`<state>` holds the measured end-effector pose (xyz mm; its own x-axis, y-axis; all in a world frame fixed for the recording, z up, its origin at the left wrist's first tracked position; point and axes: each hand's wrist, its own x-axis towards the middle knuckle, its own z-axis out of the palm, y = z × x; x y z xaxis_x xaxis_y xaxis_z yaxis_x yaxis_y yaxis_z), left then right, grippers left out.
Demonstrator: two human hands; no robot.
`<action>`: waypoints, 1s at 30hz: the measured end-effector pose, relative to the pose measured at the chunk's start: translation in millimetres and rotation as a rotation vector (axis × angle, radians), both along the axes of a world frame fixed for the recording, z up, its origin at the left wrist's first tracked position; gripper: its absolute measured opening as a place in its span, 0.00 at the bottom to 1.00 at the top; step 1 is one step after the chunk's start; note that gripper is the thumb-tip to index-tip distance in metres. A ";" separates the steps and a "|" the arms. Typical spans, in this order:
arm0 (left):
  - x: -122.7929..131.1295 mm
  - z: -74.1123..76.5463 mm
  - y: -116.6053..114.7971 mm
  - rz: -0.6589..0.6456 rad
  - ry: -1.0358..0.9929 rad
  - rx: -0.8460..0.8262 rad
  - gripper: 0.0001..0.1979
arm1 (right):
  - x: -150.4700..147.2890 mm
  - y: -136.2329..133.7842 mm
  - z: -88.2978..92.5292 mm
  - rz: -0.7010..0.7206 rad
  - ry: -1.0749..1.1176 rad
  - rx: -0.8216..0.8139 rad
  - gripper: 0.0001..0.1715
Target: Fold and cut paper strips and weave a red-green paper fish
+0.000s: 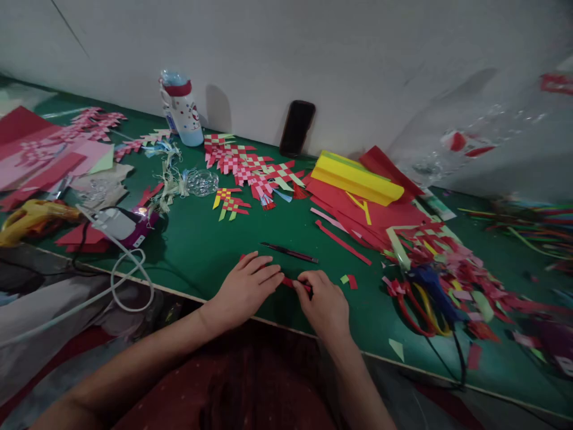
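1. Closest in, a dark red garment (pixel 250 391) sits at the green table's (pixel 179 257) near edge.
2. Far left stands a bottle (pixel 182 113).
3. The left hand (pixel 245 285) lies over a red strip (pixel 287 282) near that edge; whether its grip pinches, I can't tell.
4. The right hand (pixel 326 301) holds the strip's right end, grip pinched.
5. Farther right, yellow paper (pixel 358 179) tops red sheets (pixel 385 221).

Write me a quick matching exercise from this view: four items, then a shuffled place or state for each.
Items:
1. phone
2. bottle
3. right hand
4. yellow paper

Places or states:
A. pinching a red strip
B. lying on red sheets
C. leaning against the wall
D. standing upright, with a red band

Pairs: 1-C, 2-D, 3-A, 4-B
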<state>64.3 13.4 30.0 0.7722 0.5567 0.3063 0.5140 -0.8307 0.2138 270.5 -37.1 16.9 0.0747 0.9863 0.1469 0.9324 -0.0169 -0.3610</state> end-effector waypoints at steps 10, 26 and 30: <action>14.4 -2.6 12.9 0.121 -0.120 -0.367 0.12 | 30.5 -3.8 16.6 -0.030 0.737 -0.070 0.21; 30.4 25.3 -3.2 0.117 -0.659 -1.526 0.20 | -3.0 14.4 30.7 -0.114 1.158 -0.043 0.17; 33.3 20.4 -0.9 0.168 -0.657 -1.608 0.21 | -8.3 13.7 25.6 -0.109 1.315 -0.104 0.15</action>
<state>97.5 12.6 50.4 0.6635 0.6489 -0.3724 0.0617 0.4486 0.8916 262.2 -23.4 42.5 0.1812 0.9684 -0.1715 -0.1179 -0.1517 -0.9814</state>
